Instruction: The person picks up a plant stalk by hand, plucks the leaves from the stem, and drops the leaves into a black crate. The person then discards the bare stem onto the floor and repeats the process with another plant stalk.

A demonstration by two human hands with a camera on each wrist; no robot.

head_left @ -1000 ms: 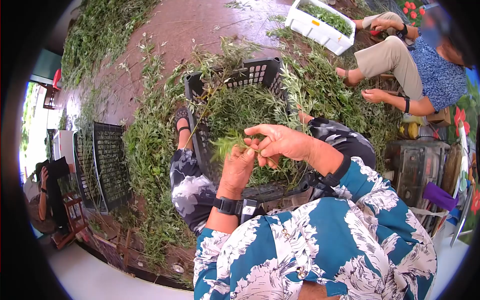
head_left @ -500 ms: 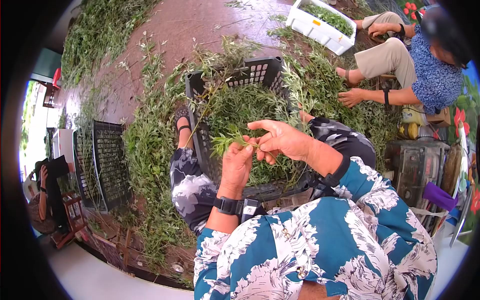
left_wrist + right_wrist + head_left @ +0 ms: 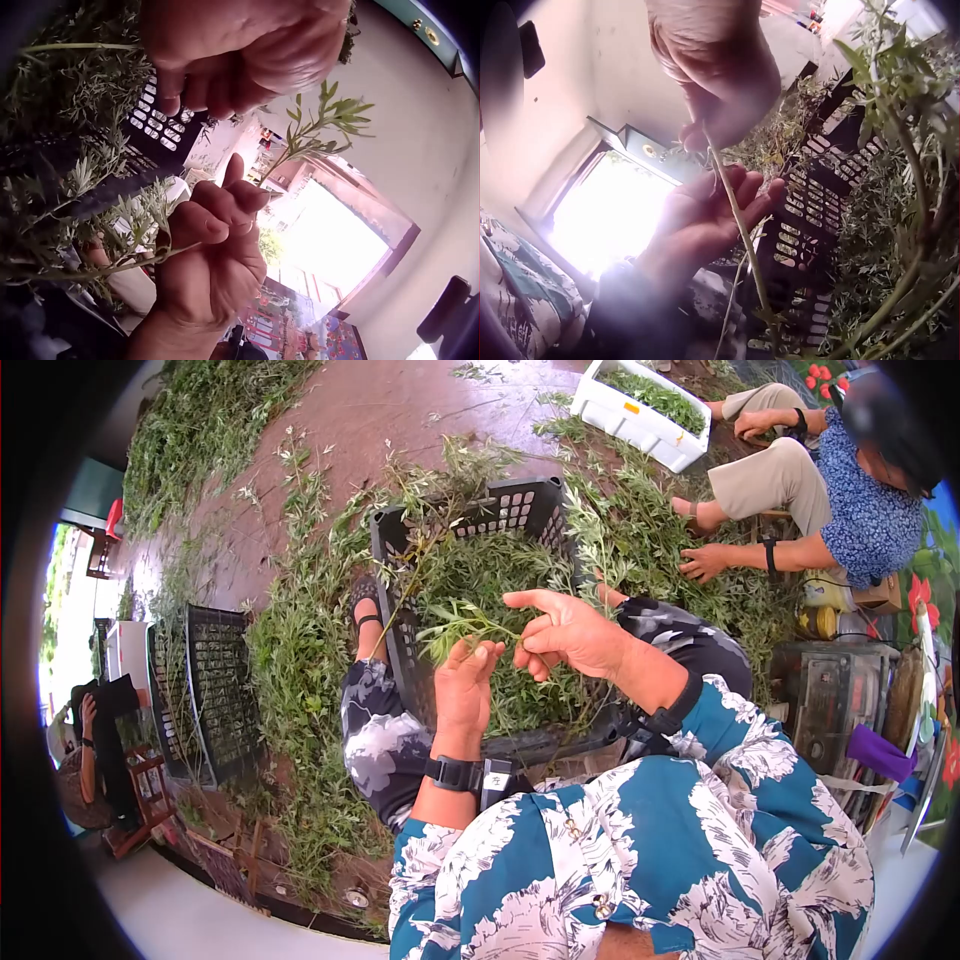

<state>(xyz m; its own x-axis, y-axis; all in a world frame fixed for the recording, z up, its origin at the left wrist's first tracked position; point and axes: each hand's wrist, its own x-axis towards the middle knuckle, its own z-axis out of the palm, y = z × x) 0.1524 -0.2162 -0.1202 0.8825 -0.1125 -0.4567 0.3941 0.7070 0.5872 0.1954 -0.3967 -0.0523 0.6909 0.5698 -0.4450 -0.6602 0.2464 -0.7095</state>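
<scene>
Over the black crate, my right hand (image 3: 575, 635) pinches the stem of a green leafy sprig (image 3: 462, 626) between thumb and fingers, its index finger pointing out. In the left wrist view the sprig's leafy tip (image 3: 330, 124) sticks out past that hand's knuckles. My left hand (image 3: 464, 688) is just below the leaves, palm up, fingers loosely bent with nothing between them. A long pale stem (image 3: 739, 217) runs down from the right hand in the right wrist view, passing in front of the left hand (image 3: 712, 217).
The black crate (image 3: 397, 650) full of cut greenery stands between my knees. Leafy stalks (image 3: 320, 690) lie heaped around it. A white bin (image 3: 640, 422) with leaves is at the back, and a seated person (image 3: 870, 505) works at the right. Another black crate (image 3: 220, 690) stands left.
My left hand has let go of the sprig and drawn slightly down and left. The right hand has shifted a little right, holding the stem. The other person's hand reached down to the greenery.
</scene>
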